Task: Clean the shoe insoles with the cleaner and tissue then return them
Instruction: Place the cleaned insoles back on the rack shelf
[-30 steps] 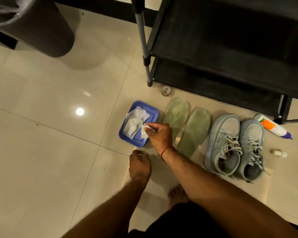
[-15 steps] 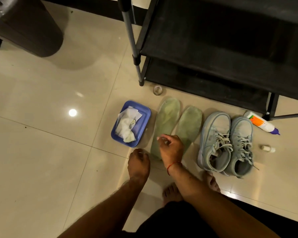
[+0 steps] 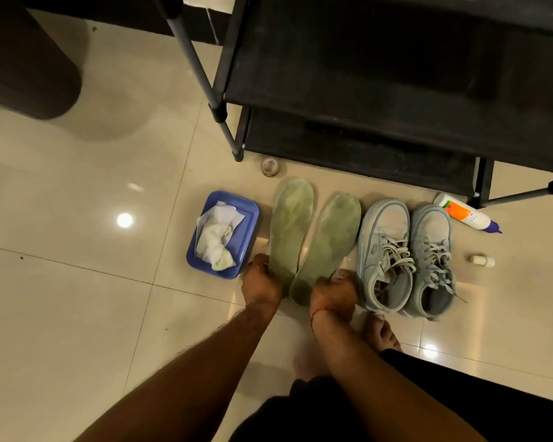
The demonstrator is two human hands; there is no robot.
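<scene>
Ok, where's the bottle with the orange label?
In the head view the bottle lies on its side on the floor at far right, beside the right-hand grey shoe and the black rack's leg.

Floor tiles (image 3: 77, 282) are glossy and reflective. The tray (image 3: 251, 215) is smooth blue plastic; the tissue (image 3: 214, 240) is crumpled paper. Insoles (image 3: 291, 224) look matt and blotchy. Shoes (image 3: 383, 250) are matt with woven laces. The bottle (image 3: 463, 213) is shiny plastic.

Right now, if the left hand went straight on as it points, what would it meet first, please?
The left hand grips one insole; beyond it, probably the small round ring before the rack; depth is unclear.
</scene>
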